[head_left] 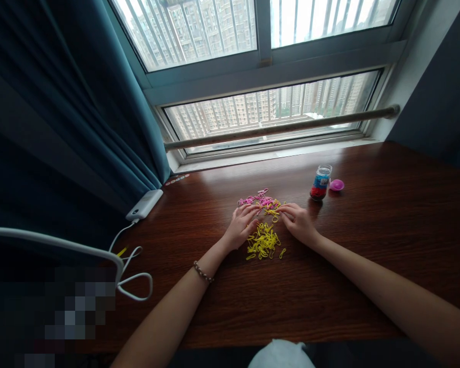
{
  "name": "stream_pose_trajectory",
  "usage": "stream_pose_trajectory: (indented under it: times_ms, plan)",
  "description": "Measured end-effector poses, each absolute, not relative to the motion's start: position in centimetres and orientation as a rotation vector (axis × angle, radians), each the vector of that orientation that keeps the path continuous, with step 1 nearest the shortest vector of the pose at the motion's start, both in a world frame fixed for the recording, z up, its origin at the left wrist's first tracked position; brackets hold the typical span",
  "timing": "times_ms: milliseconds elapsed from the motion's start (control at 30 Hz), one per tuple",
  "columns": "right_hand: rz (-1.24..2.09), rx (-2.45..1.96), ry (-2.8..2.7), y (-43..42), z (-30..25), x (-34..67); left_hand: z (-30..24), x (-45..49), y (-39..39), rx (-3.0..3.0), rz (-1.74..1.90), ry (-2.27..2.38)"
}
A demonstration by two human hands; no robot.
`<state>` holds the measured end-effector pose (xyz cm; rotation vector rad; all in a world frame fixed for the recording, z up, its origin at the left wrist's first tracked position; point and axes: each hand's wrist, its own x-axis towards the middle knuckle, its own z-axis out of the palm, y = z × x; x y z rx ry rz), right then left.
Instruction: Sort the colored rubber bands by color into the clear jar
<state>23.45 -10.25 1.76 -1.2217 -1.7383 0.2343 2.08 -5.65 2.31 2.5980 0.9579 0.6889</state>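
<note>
My left hand (244, 225) lies low over the table, fingers stretched and thumb apart, its fingertips at the pink loops (255, 200). Opposite it, my right hand (298, 223) reaches in with extended fingers, the tips touching the edge of a mixed patch of yellow loops (271, 208) beside the pink ones. Nearer to me is a separate pile of yellow loops (263, 242), with one loop (282, 253) lying apart at its right. These small loops look like rubber bands or clips; I cannot tell which. No loop is visibly gripped in either hand.
An open glass jar (320, 183) with a blue and red label stands beyond my right hand, a magenta lid (336, 185) beside it. On the left, a white power strip (144, 205) and a looped white cable (138, 294) lie on the brown table (368, 230). A window is behind.
</note>
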Motion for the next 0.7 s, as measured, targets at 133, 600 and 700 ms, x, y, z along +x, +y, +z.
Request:
stream_pose_trajectory:
  times_ms: [133, 600, 700]
  plan:
    - [0.240, -1.172, -1.745, -10.6, 2.2, 23.3, 2.5, 1.8, -5.5, 2.453, 0.887, 0.874]
    - [0.261, -1.225, -1.738, -10.9, 2.5, 23.4, 2.5, 1.4, -4.9, 1.488, 1.395, 1.132]
    - [0.293, -1.320, -1.679, -10.4, 1.9, 23.6, 2.7, 1.3, -5.3, 1.423, 1.285, 1.036]
